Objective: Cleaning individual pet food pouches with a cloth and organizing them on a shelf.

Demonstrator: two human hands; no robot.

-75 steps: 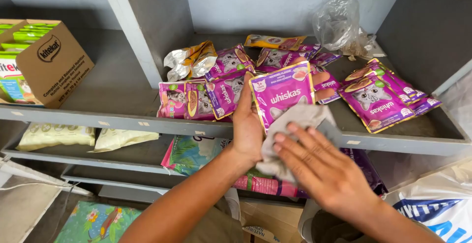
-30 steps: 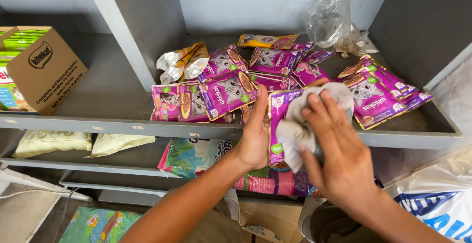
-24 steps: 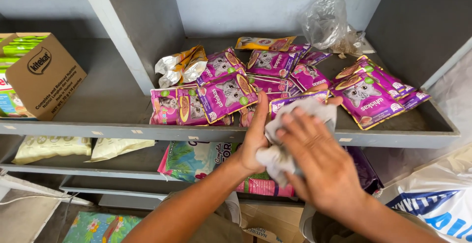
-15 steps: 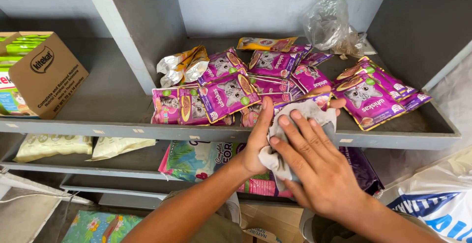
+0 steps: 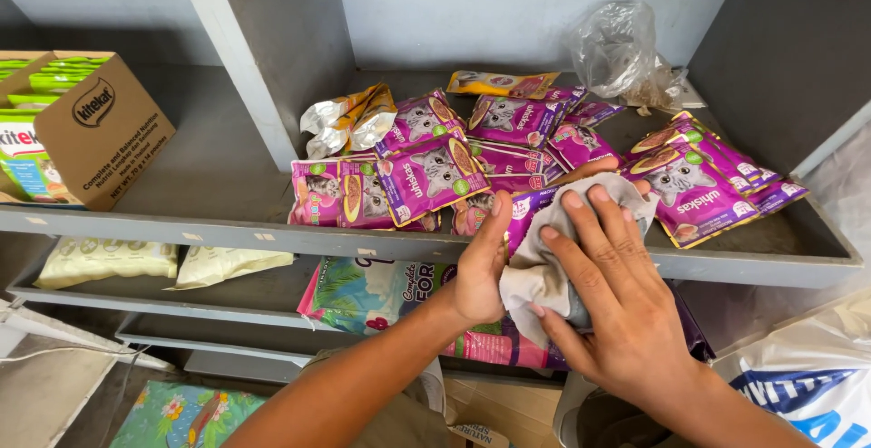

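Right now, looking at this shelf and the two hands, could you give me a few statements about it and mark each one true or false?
1. The right hand presses a grey cloth against a purple pouch. True.
2. The left hand is in a grip on the cardboard box. False: the box sits far off at the left end of the shelf, and the left hand steadies the pouch being wiped.
3. A crumpled clear plastic bag lies at the back of the shelf. True.
4. The pouches on the shelf are mostly green. False: most are purple, and a few are yellow.
5. Pale cream packets lie on the lower shelf at left. True.
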